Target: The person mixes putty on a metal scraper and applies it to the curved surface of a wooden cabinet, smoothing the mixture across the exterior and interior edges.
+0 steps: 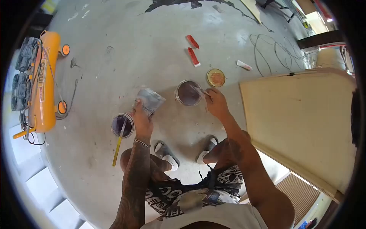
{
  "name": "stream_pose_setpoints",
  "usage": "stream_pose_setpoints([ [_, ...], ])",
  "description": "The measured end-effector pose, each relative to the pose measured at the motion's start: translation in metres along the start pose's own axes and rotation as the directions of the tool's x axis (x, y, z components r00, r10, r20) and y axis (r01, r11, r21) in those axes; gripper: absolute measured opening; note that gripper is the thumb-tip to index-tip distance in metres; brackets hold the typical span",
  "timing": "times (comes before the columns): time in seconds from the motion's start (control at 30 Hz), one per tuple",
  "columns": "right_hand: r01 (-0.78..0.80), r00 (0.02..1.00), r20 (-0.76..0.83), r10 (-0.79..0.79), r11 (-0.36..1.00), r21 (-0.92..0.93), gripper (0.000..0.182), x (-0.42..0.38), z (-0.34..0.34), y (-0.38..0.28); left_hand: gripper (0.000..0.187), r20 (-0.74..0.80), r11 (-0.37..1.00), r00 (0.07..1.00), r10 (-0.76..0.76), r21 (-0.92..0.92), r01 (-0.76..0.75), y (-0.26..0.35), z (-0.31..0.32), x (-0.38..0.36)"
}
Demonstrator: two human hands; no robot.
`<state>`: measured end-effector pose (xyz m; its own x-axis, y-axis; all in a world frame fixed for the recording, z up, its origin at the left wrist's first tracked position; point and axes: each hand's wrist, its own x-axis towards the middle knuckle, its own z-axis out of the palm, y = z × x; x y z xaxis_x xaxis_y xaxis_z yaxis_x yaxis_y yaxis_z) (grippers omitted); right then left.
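Observation:
My left hand point(142, 119) grips a flat grey rectangular plate point(151, 100), smeared on its face. My right hand point(217, 104) is closed on a putty knife point(199, 91), its blade reaching over the rim and into an open round can point(187, 95) of dark greyish-purple material. Just beside my left wrist stands a second open can point(118, 129) with similar dark contents. A yellow-handled stick or tool point(117, 152) leans out of that can. Near my right hand lies a round lid point(216, 78) with orange-brown residue.
Two red tubes or wrappers point(193, 56) and a white tube point(244, 65) lie ahead on the grey floor point(126, 68). An orange air compressor point(47, 80) stands left. Loose cable point(263, 55) coils at upper right, near a large cream panel point(297, 114).

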<state>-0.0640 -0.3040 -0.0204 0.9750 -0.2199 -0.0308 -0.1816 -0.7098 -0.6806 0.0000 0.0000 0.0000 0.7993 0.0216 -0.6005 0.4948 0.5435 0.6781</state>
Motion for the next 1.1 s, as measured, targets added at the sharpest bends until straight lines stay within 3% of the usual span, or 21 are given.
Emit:
stream_pose_setpoints([
  [0.07, 0.065, 0.989, 0.144, -0.035, 0.975, -0.214, 0.024, 0.01, -0.016, -0.006, 0.038, -0.124, 0.993, 0.985, -0.12, -0.013, 0.119, 0.007, 0.028, -0.017],
  [0.1, 0.08, 0.978, 0.204, -0.051, 0.987, -0.141, 0.025, 0.025, 0.095, 0.002, 0.035, -0.109, 0.996, 0.994, 0.005, 0.094, 0.005, 0.024, -0.02, 0.021],
  [0.17, 0.091, 0.934, 0.357, 0.026, 0.947, -0.308, 0.025, 0.04, 0.102, 0.031, 0.03, 0.018, 0.997, 0.999, 0.026, 0.067, -0.027, 0.005, 0.004, 0.028],
  [0.27, 0.092, 0.93, 0.362, 0.065, 0.912, -0.4, 0.025, 0.062, 0.136, 0.055, 0.026, 0.057, 0.996, 0.995, 0.077, 0.044, -0.079, -0.004, 0.016, 0.021],
  [0.37, 0.091, 0.949, 0.312, 0.051, 0.902, -0.423, 0.023, 0.08, 0.16, 0.056, 0.025, 0.022, 0.998, 0.999, 0.05, 0.027, -0.05, 0.001, 0.025, 0.003],
  [0.57, 0.019, 0.947, 0.293, 0.13, 0.889, -0.458, 0.018, 0.07, 0.173, 0.073, 0.025, 0.11, 0.995, 0.99, 0.09, -0.044, -0.085, 0.002, 0.029, -0.007],
  [0.67, 0.106, 0.942, 0.331, 0.059, 0.882, -0.459, 0.019, 0.07, 0.185, 0.085, 0.027, 0.131, 0.997, 0.988, 0.08, -0.023, -0.078, -0.007, 0.024, -0.002],
  [0.77, 0.125, 0.931, 0.354, 0.095, 0.826, -0.55, 0.02, 0.078, 0.196, 0.082, 0.029, 0.18, 0.998, 0.982, 0.063, -0.015, -0.061, -0.02, 0.022, 0.004],
  [0.9, 0.308, 0.863, 0.505, 0.007, 0.786, -0.537, 0.021, 0.074, 0.215, 0.099, 0.031, 0.207, 0.998, 0.978, 0.022, 0.057, -0.034, -0.033, 0.022, 0.013],
  [0.93, 0.428, 0.806, 0.589, -0.057, 0.743, -0.515, 0.019, 0.076, 0.215, 0.104, 0.031, 0.229, 0.997, 0.973, 0.019, 0.075, -0.037, -0.034, 0.023, 0.013],
  [1.03, 0.571, 0.658, 0.751, -0.059, 0.689, -0.446, 0.02, 0.091, 0.211, 0.109, 0.032, 0.213, 0.991, 0.977, 0.029, 0.125, -0.057, -0.037, 0.025, 0.016],
  [1.1, 0.452, 0.721, 0.692, -0.043, 0.786, -0.422, 0.022, 0.088, 0.188, 0.1, 0.032, 0.204, 0.989, 0.978, 0.047, 0.128, -0.075, -0.038, 0.027, 0.019],
])
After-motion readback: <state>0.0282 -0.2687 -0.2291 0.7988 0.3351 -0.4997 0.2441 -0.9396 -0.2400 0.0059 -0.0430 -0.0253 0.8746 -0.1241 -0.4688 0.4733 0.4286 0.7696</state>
